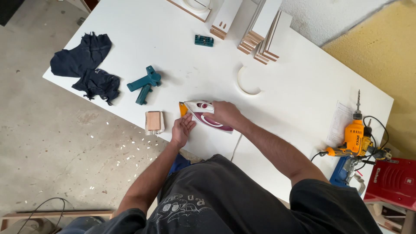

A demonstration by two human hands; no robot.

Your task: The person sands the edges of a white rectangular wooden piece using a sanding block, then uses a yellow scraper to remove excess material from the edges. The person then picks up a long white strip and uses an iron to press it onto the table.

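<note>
Pressing under way, by the look of it, at the near edge of the large white laminated board (277, 108) laid flat as a work surface. Right hand (225, 113) clamped over the handle of the white and maroon clothes iron (207, 116), fingers wrapped round it. Left hand (182, 128) open, fingers together, palm turned toward the iron's nose and resting at the board's edge just beside it, gripping nothing. Small orange piece (183, 108) showing just ahead of the iron's tip (a strip end or a scraper, hard to tell which).

Iron lying low on the board near its front edge, long axis running roughly along that edge, pointed nose toward the left of the view, heel toward the right and slightly nearer the body. Judging from that placement, probably early along this edge: iron close to the left corner, much of the edge to the right not yet reached, though whether any strip is already stuck down cannot be made out.

Further off on the board: a small wooden block on a white pad (154, 122) just left of the hand, a teal plastic hand tool (145, 82), crumpled dark blue cloth (86, 65), a curved white trim offcut (247, 84), stacked white panels (260, 30) at the far side, and an orange electric drill (353, 138) at the right end.
</note>
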